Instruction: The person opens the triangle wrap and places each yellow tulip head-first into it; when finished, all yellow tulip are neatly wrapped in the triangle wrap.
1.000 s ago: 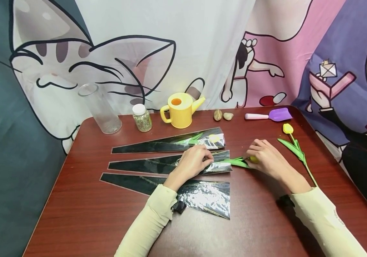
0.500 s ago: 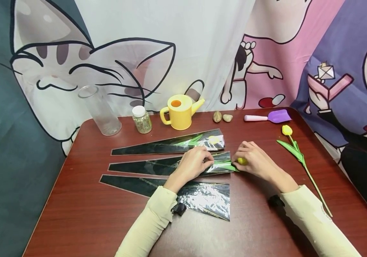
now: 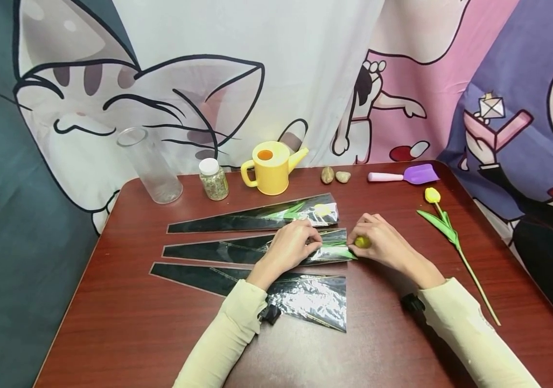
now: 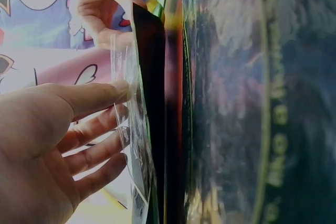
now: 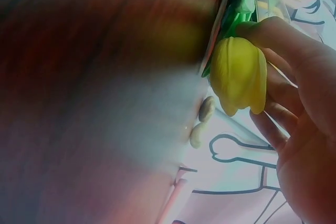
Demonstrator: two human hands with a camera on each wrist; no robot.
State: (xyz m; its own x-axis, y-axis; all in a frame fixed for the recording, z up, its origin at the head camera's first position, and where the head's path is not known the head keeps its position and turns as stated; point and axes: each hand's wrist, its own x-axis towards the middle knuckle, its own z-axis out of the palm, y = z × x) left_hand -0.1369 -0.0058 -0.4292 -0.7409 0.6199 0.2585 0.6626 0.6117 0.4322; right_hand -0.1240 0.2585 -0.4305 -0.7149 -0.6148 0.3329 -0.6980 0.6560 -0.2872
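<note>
The left hand (image 3: 288, 246) pinches the middle bag (image 3: 218, 251) — at its three o'clock end, the right hand (image 3: 382, 242) grips a yellow tulip (image 5: 239, 77), leaves (image 3: 345, 252) partly inside.

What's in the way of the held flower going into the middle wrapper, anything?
Nothing I can see. The right hand holds the yellow flower at the open end of the middle wrapper, its leaves partly inside; the left hand holds the clear film.

illegible yellow lettering (image 4: 279, 111) on wrapper (image 4: 226, 103)
</note>
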